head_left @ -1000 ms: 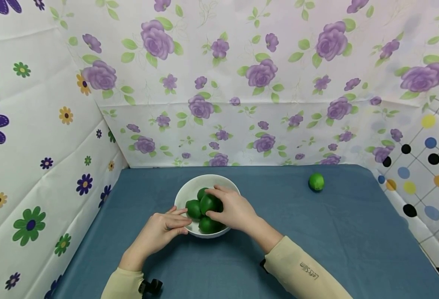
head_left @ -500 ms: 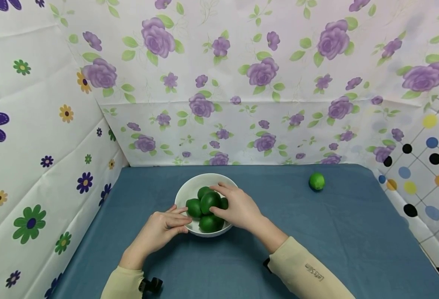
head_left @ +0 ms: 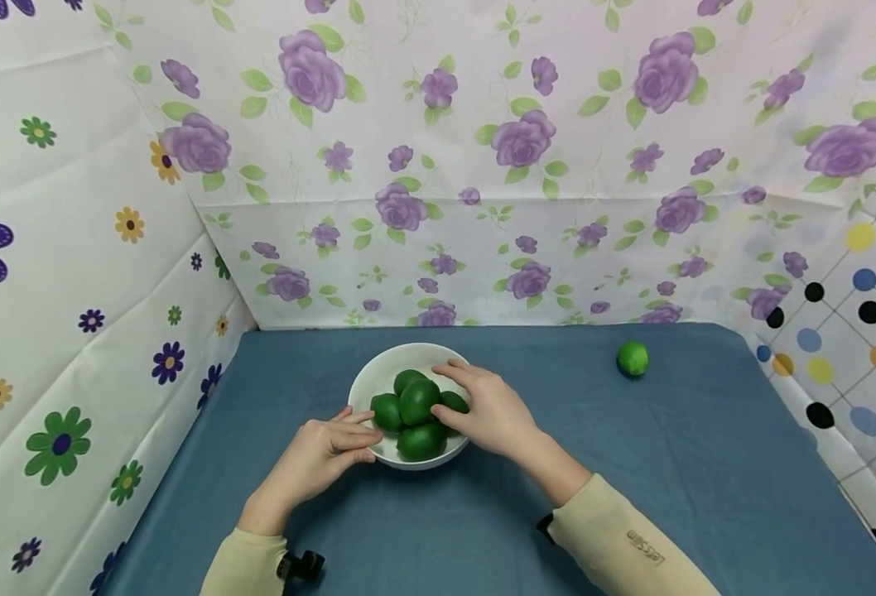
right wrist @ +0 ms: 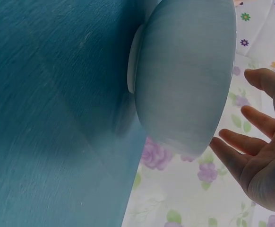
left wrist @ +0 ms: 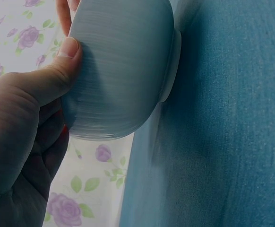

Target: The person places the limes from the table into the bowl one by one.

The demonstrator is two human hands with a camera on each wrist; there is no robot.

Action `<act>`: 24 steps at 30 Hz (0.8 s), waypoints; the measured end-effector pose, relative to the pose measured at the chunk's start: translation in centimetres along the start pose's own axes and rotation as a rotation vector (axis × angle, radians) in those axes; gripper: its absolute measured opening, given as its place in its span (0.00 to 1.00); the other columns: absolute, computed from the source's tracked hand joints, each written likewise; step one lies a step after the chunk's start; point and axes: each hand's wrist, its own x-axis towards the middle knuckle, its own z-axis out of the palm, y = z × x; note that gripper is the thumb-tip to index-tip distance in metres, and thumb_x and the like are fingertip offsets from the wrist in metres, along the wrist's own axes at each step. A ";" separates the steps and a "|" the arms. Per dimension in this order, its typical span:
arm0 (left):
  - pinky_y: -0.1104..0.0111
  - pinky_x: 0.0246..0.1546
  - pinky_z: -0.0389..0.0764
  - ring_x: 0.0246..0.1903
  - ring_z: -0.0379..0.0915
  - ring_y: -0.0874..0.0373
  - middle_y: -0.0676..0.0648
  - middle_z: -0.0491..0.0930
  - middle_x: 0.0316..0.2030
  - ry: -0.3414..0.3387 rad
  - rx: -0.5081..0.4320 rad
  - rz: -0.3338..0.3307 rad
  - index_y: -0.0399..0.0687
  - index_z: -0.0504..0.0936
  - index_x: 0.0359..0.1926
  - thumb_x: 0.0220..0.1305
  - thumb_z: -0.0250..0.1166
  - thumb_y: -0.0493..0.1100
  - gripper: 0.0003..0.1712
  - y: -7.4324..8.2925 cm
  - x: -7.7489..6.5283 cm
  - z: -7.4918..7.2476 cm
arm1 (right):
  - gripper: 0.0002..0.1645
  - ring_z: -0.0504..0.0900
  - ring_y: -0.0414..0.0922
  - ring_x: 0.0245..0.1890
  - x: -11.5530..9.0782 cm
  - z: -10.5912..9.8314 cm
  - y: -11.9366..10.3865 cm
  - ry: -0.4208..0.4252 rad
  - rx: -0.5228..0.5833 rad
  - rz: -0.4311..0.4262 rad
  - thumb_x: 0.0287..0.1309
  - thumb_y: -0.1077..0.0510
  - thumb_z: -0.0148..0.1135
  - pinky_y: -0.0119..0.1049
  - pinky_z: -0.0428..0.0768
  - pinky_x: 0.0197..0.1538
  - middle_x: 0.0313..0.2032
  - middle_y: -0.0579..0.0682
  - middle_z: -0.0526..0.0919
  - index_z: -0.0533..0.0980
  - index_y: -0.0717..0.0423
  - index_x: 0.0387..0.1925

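Observation:
A white bowl [head_left: 378, 377] stands on the blue cloth with several green limes [head_left: 420, 402] heaped in it; one lies on top of the others. My left hand [head_left: 326, 455] grips the bowl's left rim, its thumb [left wrist: 66, 52] pressed to the outer wall in the left wrist view. Over the right rim is my right hand [head_left: 493, 410], fingers spread and apart from the top lime. In the right wrist view, its fingers [right wrist: 262, 123] are extended beside the bowl's rim with nothing between them; the limes are hidden there by the bowl's wall.
A single brighter green lime [head_left: 633, 358] lies at the back right of the blue tablecloth [head_left: 617, 463]. A floral curtain [head_left: 438, 165] closes off the back, and patterned sheets [head_left: 95, 273] flank the table.
My right hand has released the top lime and drawn back to the right, leaving that lime on the heap. The left hand has stayed on the bowl's rim.

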 end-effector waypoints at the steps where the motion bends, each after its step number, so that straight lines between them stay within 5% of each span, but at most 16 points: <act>1: 0.47 0.76 0.69 0.66 0.79 0.53 0.55 0.90 0.51 0.002 0.000 0.001 0.46 0.93 0.54 0.61 0.79 0.43 0.19 0.0 0.0 0.0 | 0.36 0.74 0.57 0.73 -0.1 -0.1 0.1 0.004 0.003 0.004 0.70 0.42 0.73 0.60 0.86 0.63 0.76 0.55 0.72 0.76 0.41 0.75; 24: 0.46 0.77 0.68 0.67 0.78 0.52 0.48 0.90 0.52 -0.021 -0.001 -0.038 0.47 0.93 0.55 0.61 0.80 0.43 0.20 0.3 0.1 -0.2 | 0.31 0.81 0.57 0.67 -2.9 -3.5 3.2 0.130 0.058 0.061 0.72 0.47 0.73 0.55 0.88 0.62 0.72 0.55 0.77 0.79 0.48 0.71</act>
